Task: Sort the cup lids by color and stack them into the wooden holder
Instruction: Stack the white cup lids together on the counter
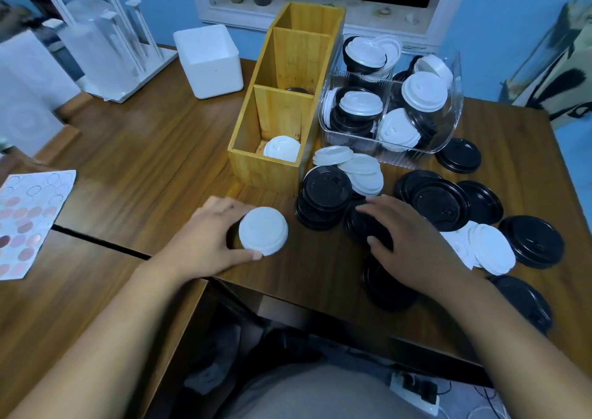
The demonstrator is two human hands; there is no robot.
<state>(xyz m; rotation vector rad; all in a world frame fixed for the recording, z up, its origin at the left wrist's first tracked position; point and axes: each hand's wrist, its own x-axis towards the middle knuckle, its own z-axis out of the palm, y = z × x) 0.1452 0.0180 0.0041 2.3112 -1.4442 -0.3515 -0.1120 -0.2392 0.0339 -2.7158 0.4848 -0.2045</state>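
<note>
Lids in black and white crowd a wooden table [160, 149]. Near the front edge, the left hand [208, 239] curls thumb and fingers round a white lid [263, 231], round and domed with a raised rim; something dark shows beneath it. Behind it, toward the table's middle, stands the wooden holder [266, 175], a long open box of three compartments. The nearest compartment holds one pale lid [281, 148] lying flat, and the middle one shows a dark lid [298, 90] at its bottom. Just right of the holder, toward the back edge, a clear bin [455, 75] is full of mixed lids. In front of the bin, a black stack [323, 194] touches several loose white lids [363, 173]. The right hand [413, 245] rests with fingers stretched over black lids [368, 226] near the front edge, gripping nothing. Scattered lids [490, 245] of both colours spread toward the right edge, some overlapping.
</note>
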